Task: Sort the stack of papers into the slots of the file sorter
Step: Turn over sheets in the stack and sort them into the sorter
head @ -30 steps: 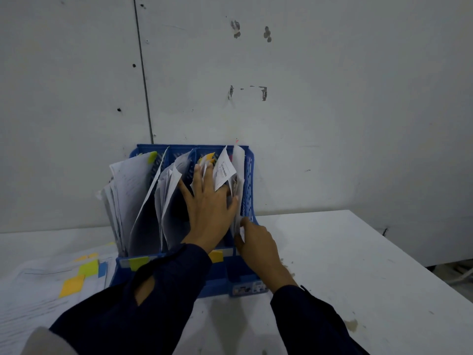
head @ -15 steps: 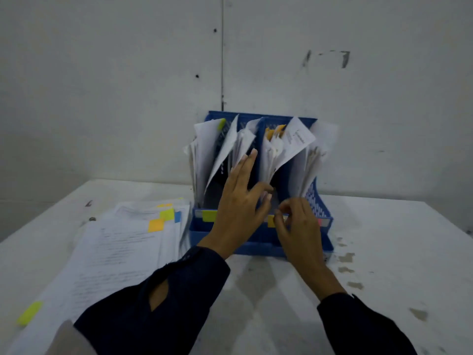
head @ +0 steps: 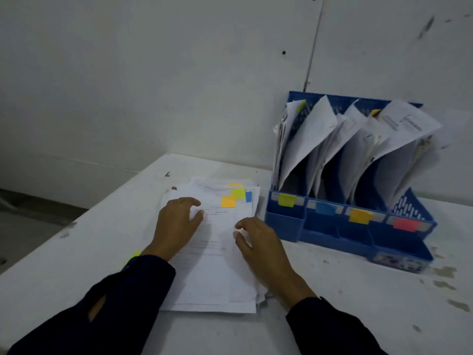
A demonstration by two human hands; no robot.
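A stack of white papers (head: 215, 272) lies flat on the white table (head: 358, 303), with orange, yellow-green and blue sticky tabs near its far right corner. My left hand (head: 176, 224) hovers over the stack's left side, fingers spread and holding nothing. My right hand (head: 258, 244) is over the stack's right edge, fingers curled loosely apart, also holding nothing. To the right stands the blue file sorter (head: 320, 226), its slots marked by yellow-green, blue, orange and red tabs and holding upright, bent sheets.
A grey wall (head: 153, 73) rises directly behind the table and the sorter. The table's left edge (head: 64, 231) runs diagonally, with floor beyond it. Dark stains (head: 445, 275) mark the tabletop at the right, near the sorter's front corner.
Both hands left the sorter's slots and moved left, down onto the paper stack. The view swung left, so the sorter now sits at the right.
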